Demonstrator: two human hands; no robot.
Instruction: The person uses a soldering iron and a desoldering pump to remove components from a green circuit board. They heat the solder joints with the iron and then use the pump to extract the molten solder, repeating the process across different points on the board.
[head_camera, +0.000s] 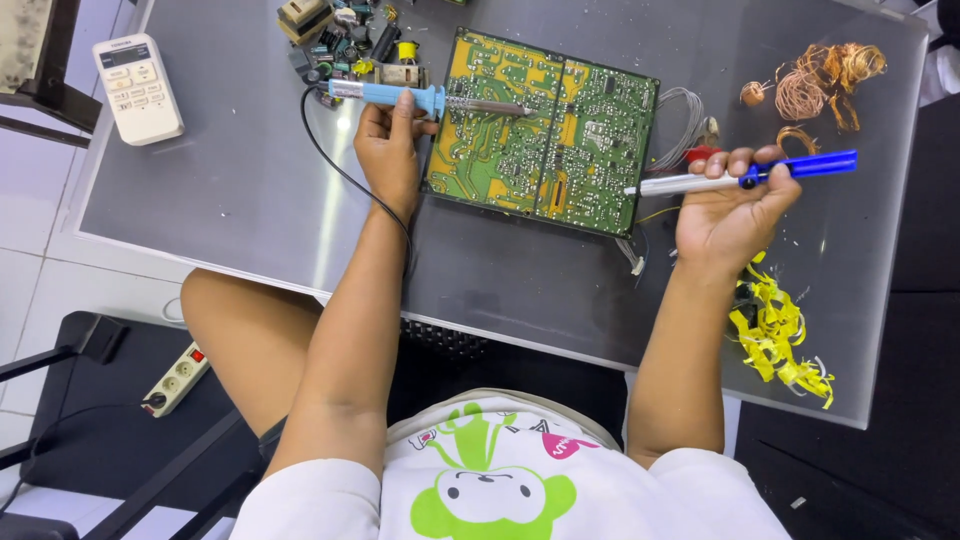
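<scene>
Grey table bears circuit board, remote, yellow strips.

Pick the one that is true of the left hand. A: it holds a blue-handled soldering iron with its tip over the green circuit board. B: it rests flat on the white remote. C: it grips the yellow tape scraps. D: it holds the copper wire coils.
A: the left hand grips the blue-handled soldering iron, whose metal tip lies over the green circuit board; the white remote lies untouched at the table's far left.
</scene>
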